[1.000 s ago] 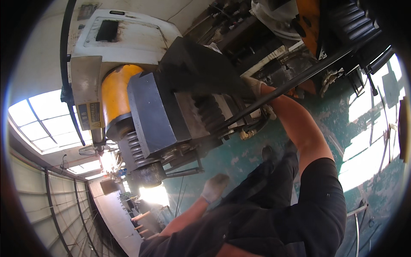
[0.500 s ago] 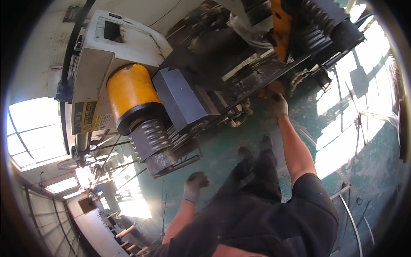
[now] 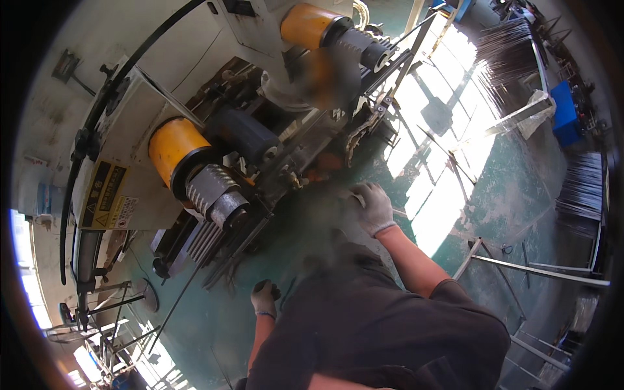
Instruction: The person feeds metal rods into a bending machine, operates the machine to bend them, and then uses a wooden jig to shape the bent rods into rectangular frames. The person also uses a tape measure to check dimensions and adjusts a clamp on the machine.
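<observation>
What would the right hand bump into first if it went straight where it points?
Probably the reddish-orange thing low beside the machine, up and to the left of the right hand. Depth is hard to judge here, so it might pass underneath.

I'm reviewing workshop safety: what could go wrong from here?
The gloved right hand or left hand might snag if it neared the ribbed roller at left while that turned. A step sideways might catch a foot on the metal frame standing to the right.
</observation>
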Demonstrator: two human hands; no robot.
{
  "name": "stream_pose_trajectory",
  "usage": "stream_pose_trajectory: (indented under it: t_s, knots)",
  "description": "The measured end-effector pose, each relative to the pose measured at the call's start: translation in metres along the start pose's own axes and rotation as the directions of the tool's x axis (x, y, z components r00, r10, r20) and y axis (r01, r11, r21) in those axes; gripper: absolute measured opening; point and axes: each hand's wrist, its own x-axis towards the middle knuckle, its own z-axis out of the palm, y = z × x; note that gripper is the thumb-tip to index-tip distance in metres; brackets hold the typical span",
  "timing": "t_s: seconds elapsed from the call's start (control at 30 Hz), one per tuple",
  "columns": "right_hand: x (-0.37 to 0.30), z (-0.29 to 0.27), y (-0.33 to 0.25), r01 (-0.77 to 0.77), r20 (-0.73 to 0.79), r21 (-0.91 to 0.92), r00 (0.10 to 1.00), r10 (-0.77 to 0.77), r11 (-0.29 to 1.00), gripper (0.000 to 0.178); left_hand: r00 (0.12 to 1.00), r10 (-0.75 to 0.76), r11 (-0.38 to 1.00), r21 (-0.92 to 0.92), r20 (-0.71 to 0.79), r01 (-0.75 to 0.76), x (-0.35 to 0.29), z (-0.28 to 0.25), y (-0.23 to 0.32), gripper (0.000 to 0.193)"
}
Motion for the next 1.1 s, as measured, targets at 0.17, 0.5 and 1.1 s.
stream_pose_trajectory:
  t_s: [0.17,0.5,1.1]
  knots:
    - [0.093,-0.030,-0.080,0.438,-0.274,-0.066,0.856,-0.439,0.896,0.043,0.990,0.099,0.993,0.056,0.101,-0.105,0.022,0.012,-0.001,0.030]
    - [0.165,-0.013,-0.063,0.543,-0.020,-0.316,0.816,-0.578,0.778,0.045,0.963,0.260,0.964,0.031,0.077,-0.262,0.017,0.011,0.002,0.024]
    - [0.211,-0.023,-0.007,0.484,-0.032,-0.225,0.864,-0.503,0.845,0.032,0.519,0.836,0.491,-0.661,0.175,-0.567,0.051,-0.194,0.066,0.041]
